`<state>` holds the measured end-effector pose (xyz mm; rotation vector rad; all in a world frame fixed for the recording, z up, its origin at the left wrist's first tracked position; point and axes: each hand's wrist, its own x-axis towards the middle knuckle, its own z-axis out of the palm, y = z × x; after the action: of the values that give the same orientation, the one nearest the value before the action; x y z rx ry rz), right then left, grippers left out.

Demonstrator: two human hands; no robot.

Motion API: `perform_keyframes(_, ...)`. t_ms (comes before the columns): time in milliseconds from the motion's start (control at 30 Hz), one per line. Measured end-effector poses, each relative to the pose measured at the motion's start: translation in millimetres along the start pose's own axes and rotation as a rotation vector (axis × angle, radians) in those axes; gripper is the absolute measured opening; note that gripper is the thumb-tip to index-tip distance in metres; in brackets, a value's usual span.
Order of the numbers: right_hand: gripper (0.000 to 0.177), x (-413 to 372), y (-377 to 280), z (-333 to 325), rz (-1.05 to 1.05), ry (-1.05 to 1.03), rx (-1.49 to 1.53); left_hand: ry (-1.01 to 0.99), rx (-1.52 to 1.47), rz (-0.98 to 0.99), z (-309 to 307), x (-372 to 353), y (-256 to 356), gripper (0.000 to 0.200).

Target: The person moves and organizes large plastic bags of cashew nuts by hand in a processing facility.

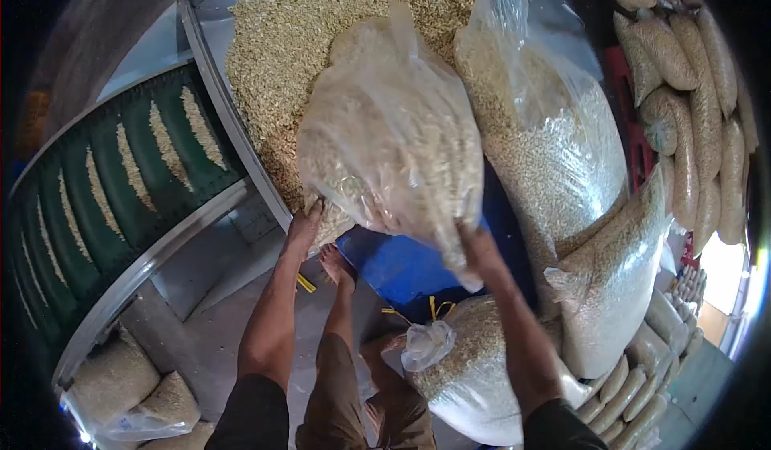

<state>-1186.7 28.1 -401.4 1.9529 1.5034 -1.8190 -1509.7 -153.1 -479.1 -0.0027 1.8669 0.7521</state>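
Note:
A large clear plastic bag (385, 120) with pale small pieces inside is tilted over the edge of a heap of the same pieces (281, 40). The fingers of my left hand (312, 218) are closed on the bag's lower left edge. At the lower right corner, my right hand (479, 249) grips gathered plastic. The bag's film looks smeared by motion, and parts of my fingers are hidden behind it. Below the bag lies a blue surface (401, 269).
The heap lies in a metal-rimmed tray (233, 120). Left of it runs a green ribbed conveyor belt (104, 161) carrying rows of pieces. Full bags (554, 161) crowd the right, one tied bag (474, 370) near my legs. Long filled packs (699, 88) are stacked far right.

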Motion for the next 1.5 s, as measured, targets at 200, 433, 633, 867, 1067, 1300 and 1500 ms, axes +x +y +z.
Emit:
perform_keyframes(200, 0.065, -4.2, 31.0, 13.3, -0.341, 0.143, -0.606, 0.158, 0.082, 0.084, 9.1, 27.4, -67.3, 0.063)
perform_keyframes(433, 0.044, -161.3, -74.0, -38.6, -0.149, -0.018, -0.074, 0.102, 0.245, 0.339, -61.8, -208.8, 112.3, 0.056)
perform_keyframes(633, 0.043, -260.6, -18.0, -84.2, -0.232, -0.128, 0.046, 0.109, 0.270, 0.235, -80.8, -283.2, 55.8, 0.057)
perform_keyframes(867, 0.039, -214.3, 29.0, -26.0, -0.061, -0.074, 0.276, 0.186, 0.041, 0.234, -65.6, -286.3, 58.7, 0.052)
perform_keyframes(1067, 0.034, -337.1, -79.9, -105.0, -0.071, -0.070, 0.581, 0.335, 0.288, 0.569, -105.8, -382.9, 116.3, 0.057)
perform_keyframes(1300, 0.059, -295.9, 22.3, -87.4, 0.032, -0.052, 0.468, 0.088, -0.145, 0.165, -77.7, -308.5, 38.0, 0.060)
perform_keyframes(1500, 0.066, -272.2, -7.9, -109.1, 0.002, -0.161, 0.502, 0.055, -0.366, 0.037, -38.7, -222.6, 73.6, 0.067)
